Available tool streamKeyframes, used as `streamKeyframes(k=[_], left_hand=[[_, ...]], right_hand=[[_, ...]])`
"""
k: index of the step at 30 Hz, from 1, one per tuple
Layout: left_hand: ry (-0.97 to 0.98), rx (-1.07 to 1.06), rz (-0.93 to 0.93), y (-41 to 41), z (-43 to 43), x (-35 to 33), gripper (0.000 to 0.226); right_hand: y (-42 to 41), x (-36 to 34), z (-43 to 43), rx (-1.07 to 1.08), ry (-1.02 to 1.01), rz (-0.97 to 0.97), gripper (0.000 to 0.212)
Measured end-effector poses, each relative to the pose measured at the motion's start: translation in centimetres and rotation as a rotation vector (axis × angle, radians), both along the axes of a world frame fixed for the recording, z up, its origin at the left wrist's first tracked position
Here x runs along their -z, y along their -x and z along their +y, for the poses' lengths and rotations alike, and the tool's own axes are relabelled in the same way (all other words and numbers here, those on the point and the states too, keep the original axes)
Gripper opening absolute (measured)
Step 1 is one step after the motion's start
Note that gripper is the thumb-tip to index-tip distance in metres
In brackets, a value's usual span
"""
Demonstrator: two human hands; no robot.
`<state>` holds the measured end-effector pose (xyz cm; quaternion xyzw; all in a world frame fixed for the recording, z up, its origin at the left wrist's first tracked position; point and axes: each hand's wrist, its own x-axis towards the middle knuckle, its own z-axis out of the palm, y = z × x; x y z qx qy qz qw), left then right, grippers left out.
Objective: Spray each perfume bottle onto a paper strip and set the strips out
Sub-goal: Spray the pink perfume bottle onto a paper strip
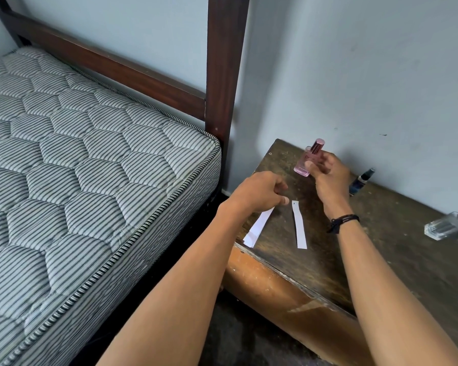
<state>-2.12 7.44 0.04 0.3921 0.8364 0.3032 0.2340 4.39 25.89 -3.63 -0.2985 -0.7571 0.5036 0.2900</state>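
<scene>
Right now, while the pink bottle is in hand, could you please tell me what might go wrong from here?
The stack of white paper strips held by the left hand overhangs the front edge of the worn wooden table and could slip off if released. Spray from the pink glass perfume bottle in the right hand might drift onto the single white strip lying nearby, mixing scents. The right forearm could knock the clear glass bottle beside it.

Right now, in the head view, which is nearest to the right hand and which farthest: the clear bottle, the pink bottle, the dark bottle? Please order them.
1. Pink bottle: held in the right hand, on its left side.
2. Dark bottle: just to the hand's right.
3. Clear bottle: far right, at the picture's edge.
</scene>
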Motion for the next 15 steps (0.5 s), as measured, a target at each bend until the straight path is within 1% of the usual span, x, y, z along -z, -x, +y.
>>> streamKeyframes(k=[4,11,15], left_hand=[[0.001,-0.001,0.007,-0.1,0.0,0.0,0.039],[-0.001,-0.015,0.021,0.0,0.1,0.2,0.037],[-0.004,-0.022,0.015,0.0,0.2,0.4,0.037]], right_hand=[[0.0,-0.1,0.1,0.001,-0.006,-0.032,0.034],[-0.3,0.1,0.1,-0.034,0.023,0.002,0.03],[-2.5,-0.1,-0.5,-0.019,0.023,0.0,0.029]])
